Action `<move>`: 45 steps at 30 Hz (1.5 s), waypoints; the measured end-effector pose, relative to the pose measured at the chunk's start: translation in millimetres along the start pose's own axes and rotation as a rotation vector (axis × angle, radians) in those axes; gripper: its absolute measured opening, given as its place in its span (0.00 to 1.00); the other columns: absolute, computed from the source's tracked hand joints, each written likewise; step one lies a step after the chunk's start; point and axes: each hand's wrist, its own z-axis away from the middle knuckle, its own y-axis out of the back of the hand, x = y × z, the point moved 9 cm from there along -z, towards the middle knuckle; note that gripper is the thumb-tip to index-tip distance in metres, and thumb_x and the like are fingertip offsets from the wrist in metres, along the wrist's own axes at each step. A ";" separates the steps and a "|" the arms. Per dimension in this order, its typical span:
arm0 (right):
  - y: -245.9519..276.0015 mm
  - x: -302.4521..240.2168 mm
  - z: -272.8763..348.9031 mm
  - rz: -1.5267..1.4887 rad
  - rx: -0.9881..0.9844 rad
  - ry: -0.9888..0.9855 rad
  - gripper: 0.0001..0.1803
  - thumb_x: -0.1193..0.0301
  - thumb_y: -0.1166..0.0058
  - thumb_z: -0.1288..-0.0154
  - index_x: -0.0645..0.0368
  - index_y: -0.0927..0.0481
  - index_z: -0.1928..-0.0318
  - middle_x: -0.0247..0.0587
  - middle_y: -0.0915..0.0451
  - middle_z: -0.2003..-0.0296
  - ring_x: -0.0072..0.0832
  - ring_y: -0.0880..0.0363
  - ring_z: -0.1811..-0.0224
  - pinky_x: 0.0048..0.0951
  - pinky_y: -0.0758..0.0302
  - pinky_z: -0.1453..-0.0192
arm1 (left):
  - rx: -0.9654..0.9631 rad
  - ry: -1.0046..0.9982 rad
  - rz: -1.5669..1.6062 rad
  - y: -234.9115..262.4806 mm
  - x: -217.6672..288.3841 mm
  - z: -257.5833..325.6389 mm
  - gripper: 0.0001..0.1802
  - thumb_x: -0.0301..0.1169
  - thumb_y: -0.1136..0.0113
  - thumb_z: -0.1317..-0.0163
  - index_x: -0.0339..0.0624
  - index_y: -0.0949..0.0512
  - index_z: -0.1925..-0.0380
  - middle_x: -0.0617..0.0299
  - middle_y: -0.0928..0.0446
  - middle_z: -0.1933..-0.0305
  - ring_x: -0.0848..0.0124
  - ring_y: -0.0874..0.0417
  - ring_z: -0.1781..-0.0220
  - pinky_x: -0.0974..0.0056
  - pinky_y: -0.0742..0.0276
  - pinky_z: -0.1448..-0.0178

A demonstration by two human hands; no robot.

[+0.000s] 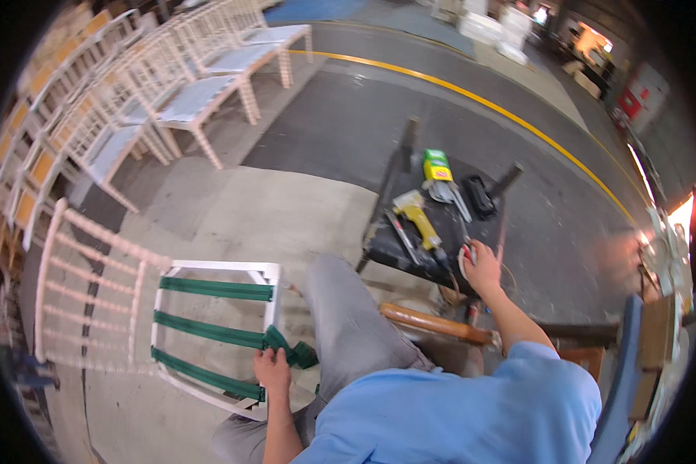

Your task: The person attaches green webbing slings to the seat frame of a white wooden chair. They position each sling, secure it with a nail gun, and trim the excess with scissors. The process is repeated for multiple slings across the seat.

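On my left, a pale wooden chair lies on its back (93,294), its white seat frame (274,301) crossed by several green webbing straps (209,336). My left hand (272,371) is at the frame's near side, fingers closed on the loose, bunched end of a green strap (300,354). To the right, my right hand (481,269) grips scissors with red-and-white handles (465,257) at the edge of a dark stand (387,240). On that stand lie a yellow staple gun (419,224), a slim metal tool (402,236) and a grey metal tool (445,192).
The stand also bears a green-and-yellow box (437,165) and a black object (479,196); posts (410,135) rise from its corners. A brown wooden bar (437,323) lies near my right side. Rows of unfinished chairs (197,100) fill the far left. A yellow line (472,94) crosses the floor.
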 end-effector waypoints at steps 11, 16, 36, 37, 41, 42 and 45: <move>6.7 -157.9 -29.1 -0.366 -0.007 0.456 0.24 0.71 0.30 0.39 0.58 0.17 0.42 0.53 0.18 0.47 0.51 0.20 0.42 0.48 0.23 0.37 | 0.168 -0.006 0.202 30.8 34.0 19.6 0.14 0.39 0.30 0.34 0.37 0.14 0.61 0.35 0.19 0.45 0.41 0.17 0.44 0.46 0.21 0.39; -42.8 -367.4 79.8 -0.923 -0.723 0.743 0.36 0.65 0.26 0.35 0.55 0.25 0.28 0.43 0.15 0.44 0.34 0.15 0.41 0.37 0.20 0.34 | 0.223 0.061 0.608 101.4 87.8 32.9 0.10 0.32 0.30 0.31 0.34 0.14 0.59 0.53 0.15 0.57 0.65 0.16 0.55 0.61 0.22 0.46; -56.2 -519.4 225.0 -1.226 -1.591 0.600 0.23 0.73 0.40 0.21 0.61 0.23 0.30 0.41 0.14 0.47 0.23 0.17 0.45 0.27 0.20 0.41 | 0.322 0.338 1.228 126.9 25.6 105.3 0.07 0.31 0.33 0.24 0.38 0.14 0.59 0.75 0.20 0.63 0.84 0.27 0.60 0.71 0.31 0.56; -49.2 -525.3 230.0 -1.272 -1.589 0.560 0.21 0.75 0.38 0.23 0.60 0.22 0.33 0.35 0.14 0.54 0.17 0.18 0.51 0.24 0.21 0.46 | 0.260 0.318 1.105 119.9 20.0 109.4 0.08 0.30 0.34 0.24 0.36 0.14 0.60 0.75 0.20 0.64 0.84 0.26 0.59 0.70 0.30 0.55; -46.8 -526.1 220.4 -1.169 -1.459 0.690 0.17 0.79 0.37 0.28 0.60 0.19 0.40 0.29 0.16 0.64 0.16 0.19 0.60 0.23 0.23 0.53 | 0.305 0.335 1.357 119.2 35.8 101.7 0.10 0.31 0.33 0.25 0.34 0.15 0.55 0.72 0.19 0.63 0.82 0.25 0.61 0.72 0.28 0.55; -43.7 -526.3 221.9 -1.177 -1.448 0.726 0.18 0.79 0.37 0.28 0.59 0.19 0.40 0.27 0.17 0.64 0.15 0.21 0.61 0.22 0.25 0.55 | 0.339 0.366 1.423 122.4 31.7 100.2 0.09 0.31 0.33 0.25 0.35 0.15 0.54 0.71 0.19 0.62 0.82 0.25 0.61 0.71 0.27 0.53; -33.2 -528.4 227.2 -1.180 -1.412 0.841 0.19 0.79 0.35 0.28 0.57 0.19 0.39 0.24 0.20 0.64 0.13 0.25 0.62 0.21 0.28 0.57 | 0.411 0.424 1.591 125.4 14.3 100.1 0.08 0.30 0.33 0.25 0.39 0.15 0.52 0.70 0.18 0.61 0.79 0.22 0.60 0.69 0.26 0.50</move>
